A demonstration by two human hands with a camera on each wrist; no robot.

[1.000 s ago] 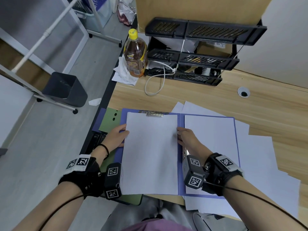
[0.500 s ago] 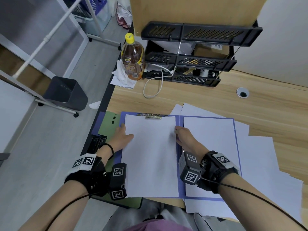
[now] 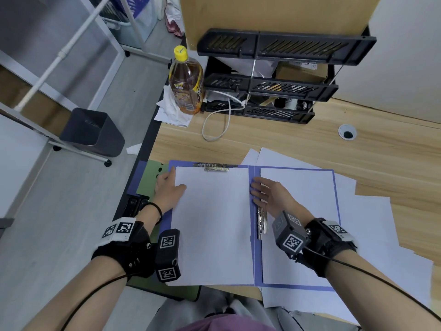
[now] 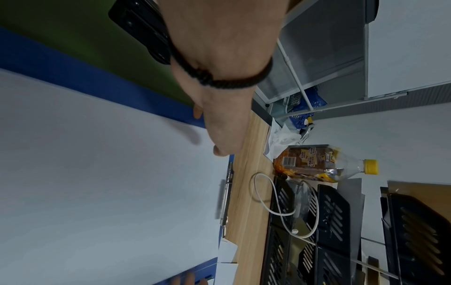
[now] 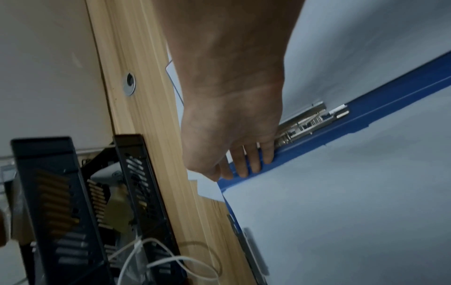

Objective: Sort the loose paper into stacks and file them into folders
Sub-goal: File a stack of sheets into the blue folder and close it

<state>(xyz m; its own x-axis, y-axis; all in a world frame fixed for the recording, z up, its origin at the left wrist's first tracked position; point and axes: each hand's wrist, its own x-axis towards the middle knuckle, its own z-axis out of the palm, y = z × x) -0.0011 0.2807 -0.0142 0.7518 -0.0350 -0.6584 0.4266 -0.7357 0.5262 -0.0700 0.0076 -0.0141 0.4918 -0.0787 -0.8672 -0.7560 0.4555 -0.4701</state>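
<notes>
A blue folder (image 3: 251,259) lies open on the wooden desk. A white paper stack (image 3: 212,223) fills its left half, top edge at the metal top clip (image 3: 216,166). Another white sheet (image 3: 298,187) covers the right half. My left hand (image 3: 168,187) rests at the stack's upper left corner, thumb lying on the paper, fingers beside its edge. My right hand (image 3: 267,192) lies with straight fingers on the folder's spine, at the stack's right edge, above a metal side clip (image 3: 261,220). Loose white sheets (image 3: 377,223) spread out under and right of the folder.
A green folder (image 3: 149,177) pokes out under the blue one at the desk's left edge. Behind stand a tea bottle (image 3: 186,84), crumpled tissue (image 3: 169,111), a black tray rack (image 3: 269,94) and a white cable (image 3: 214,130). A dark bin (image 3: 91,132) stands on the floor.
My left hand has slid up the stack's left edge toward the top corner. My right hand has stayed at the spine, its fingers now spread flatter.
</notes>
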